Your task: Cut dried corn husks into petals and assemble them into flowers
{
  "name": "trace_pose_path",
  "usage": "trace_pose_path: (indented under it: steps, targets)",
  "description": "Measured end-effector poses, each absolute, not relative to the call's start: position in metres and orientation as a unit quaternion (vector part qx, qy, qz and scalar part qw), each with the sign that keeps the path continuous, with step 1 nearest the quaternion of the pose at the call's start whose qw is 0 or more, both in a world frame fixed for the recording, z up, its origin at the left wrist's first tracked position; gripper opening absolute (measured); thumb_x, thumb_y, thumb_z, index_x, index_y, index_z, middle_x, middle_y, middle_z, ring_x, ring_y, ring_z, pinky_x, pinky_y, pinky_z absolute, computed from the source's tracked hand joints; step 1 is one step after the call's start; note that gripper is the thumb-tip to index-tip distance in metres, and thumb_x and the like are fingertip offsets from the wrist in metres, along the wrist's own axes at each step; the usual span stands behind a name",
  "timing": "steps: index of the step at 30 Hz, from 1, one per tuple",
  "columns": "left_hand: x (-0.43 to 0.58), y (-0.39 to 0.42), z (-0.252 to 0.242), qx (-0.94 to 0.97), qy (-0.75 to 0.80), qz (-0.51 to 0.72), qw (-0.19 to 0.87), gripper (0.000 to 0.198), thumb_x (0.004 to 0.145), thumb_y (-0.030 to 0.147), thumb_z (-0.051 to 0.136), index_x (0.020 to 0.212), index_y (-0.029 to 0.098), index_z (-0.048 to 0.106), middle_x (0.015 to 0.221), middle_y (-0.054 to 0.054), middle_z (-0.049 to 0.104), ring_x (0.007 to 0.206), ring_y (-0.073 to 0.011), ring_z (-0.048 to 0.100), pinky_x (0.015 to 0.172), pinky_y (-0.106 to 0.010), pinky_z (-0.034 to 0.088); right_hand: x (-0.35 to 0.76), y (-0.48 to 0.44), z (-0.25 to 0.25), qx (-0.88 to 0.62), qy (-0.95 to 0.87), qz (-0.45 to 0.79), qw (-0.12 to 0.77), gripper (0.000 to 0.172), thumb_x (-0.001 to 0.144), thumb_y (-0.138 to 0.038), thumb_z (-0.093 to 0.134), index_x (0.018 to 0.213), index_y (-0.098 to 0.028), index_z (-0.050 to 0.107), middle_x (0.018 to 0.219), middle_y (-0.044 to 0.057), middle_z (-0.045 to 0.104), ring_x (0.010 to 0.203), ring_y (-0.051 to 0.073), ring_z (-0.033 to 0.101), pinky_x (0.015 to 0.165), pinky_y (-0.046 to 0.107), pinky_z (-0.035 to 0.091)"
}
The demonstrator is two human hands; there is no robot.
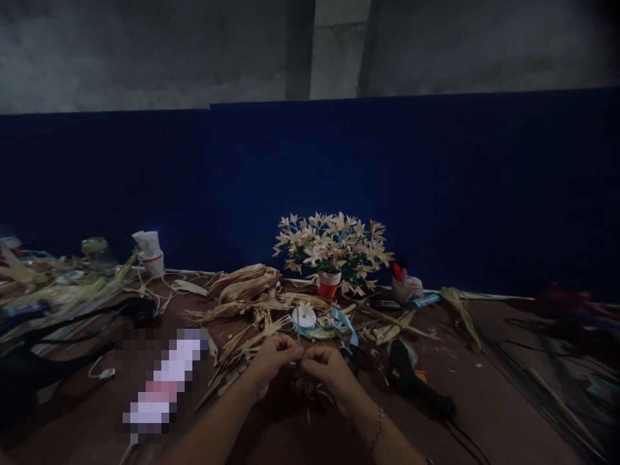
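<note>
Both hands meet at the middle of the brown table's near side. Thumb and fingertips of my left hand (272, 360) are pinched on a thin pale flower stem (298, 334). My right hand (330, 371), with a chain bracelet at the wrist, pinches the same stem close beside the left fingertips. A small cream husk flower (305, 311) shows above the fingers, in front of a white ribbon spool (299, 321); whether it joins the stem I cannot tell. Light blue ribbon (345, 326) curls just beyond the right hand. The fingers partly hide the stem.
Behind the hands stand a red-and-white pot (328, 285) of cream flowers and a bundle of dried husk (249, 282). A black glue gun (411, 378) lies right, its cord trailing forward. A blurred-out, lit rectangular device (167, 381) lies left. A blue partition (339, 161) closes the back.
</note>
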State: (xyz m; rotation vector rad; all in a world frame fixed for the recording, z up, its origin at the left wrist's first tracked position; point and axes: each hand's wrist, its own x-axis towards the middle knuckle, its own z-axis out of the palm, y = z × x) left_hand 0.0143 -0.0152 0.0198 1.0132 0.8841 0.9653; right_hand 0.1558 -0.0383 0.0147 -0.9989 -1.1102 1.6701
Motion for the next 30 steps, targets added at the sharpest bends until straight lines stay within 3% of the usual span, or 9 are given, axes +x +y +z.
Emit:
trace_pose_path:
  steps: [7,15,22,30]
  targets:
    - [0.014,-0.014,0.017,0.448,0.374,0.409,0.701,0.034,0.051,0.04,0.075,0.058,0.013,0.055,0.048,0.002,0.055,0.044,-0.0086,0.046,0.047,-0.021,0.033,0.159,-0.036,0.012,-0.386,-0.464,0.673,0.426,0.031,0.059,-0.039,0.07,0.06,-0.014,0.052,0.055,0.0,0.061,0.046,0.011,0.057,0.039,0.018,0.035]
    - [0.012,-0.021,0.028,0.489,0.387,0.409,0.666,0.028,0.057,0.033,0.074,0.063,0.013,0.055,0.053,0.004,0.054,0.049,-0.0062,0.045,0.05,-0.018,0.03,0.154,-0.036,0.011,-0.446,-0.496,0.576,0.473,0.028,0.061,-0.04,0.066,0.059,-0.016,0.051,0.046,-0.007,0.048,0.038,0.005,0.04,0.038,0.017,0.033]
    - [0.01,-0.015,0.026,0.469,0.386,0.406,0.683,0.029,0.052,0.034,0.075,0.062,0.013,0.059,0.055,0.002,0.057,0.052,-0.0084,0.048,0.054,-0.021,0.036,0.153,-0.038,0.014,-0.458,-0.515,0.529,0.495,0.025,0.066,-0.039,0.06,0.06,-0.017,0.049,0.048,-0.006,0.046,0.039,0.006,0.041,0.038,0.017,0.032]
    - [0.013,-0.013,0.02,0.53,0.444,0.437,0.576,0.019,0.057,0.028,0.069,0.065,0.012,0.063,0.059,-0.001,0.06,0.054,-0.0109,0.05,0.057,-0.023,0.039,0.153,-0.04,0.017,-0.48,-0.559,0.439,0.513,0.016,0.069,-0.03,0.055,0.061,-0.016,0.052,0.053,-0.003,0.048,0.048,0.009,0.044,0.047,0.02,0.037]
